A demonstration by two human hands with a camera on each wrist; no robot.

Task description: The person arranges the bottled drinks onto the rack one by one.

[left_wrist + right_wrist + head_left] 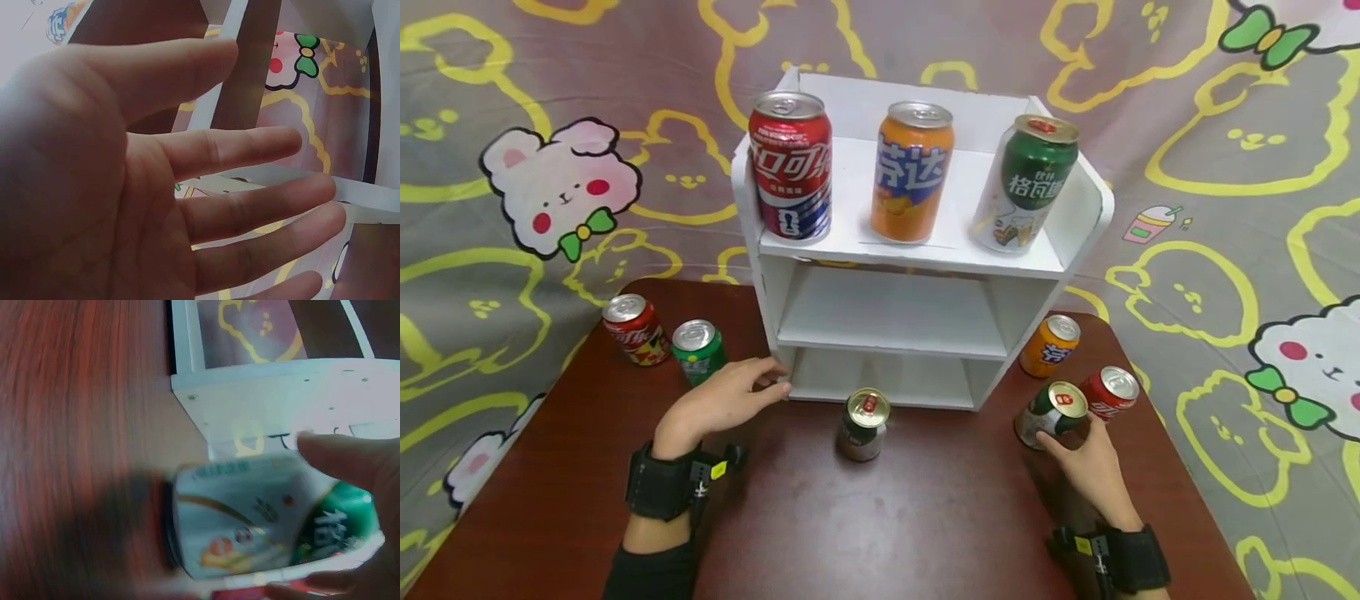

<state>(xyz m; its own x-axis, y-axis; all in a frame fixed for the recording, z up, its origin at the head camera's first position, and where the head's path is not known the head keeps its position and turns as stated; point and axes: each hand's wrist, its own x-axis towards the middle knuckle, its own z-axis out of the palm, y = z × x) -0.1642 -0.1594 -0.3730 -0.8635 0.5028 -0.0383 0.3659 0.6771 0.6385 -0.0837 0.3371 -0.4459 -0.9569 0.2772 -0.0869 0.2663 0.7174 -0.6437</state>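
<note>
On the right, my right hand (1092, 468) grips a green-and-white kvass can (1034, 422), thumb on one side and fingers on the other. The right wrist view shows this can (244, 519) from its side, close to the table; whether its base touches is unclear. My left hand (722, 406) is spread beside the shelf's lower left edge, in front of a green can (698, 354). In the left wrist view its fingers (250, 209) are extended with nothing in them. A second kvass can (862, 433) stands upright on the table between the hands.
A white shelf (887, 379) stands at the back. Its top holds a red cola can (792, 171), an orange Fanta can (912, 175) and a kvass can (1028, 183). Another red can (638, 333) is at left; an orange can (1047, 348) and red can (1108, 396) at right.
</note>
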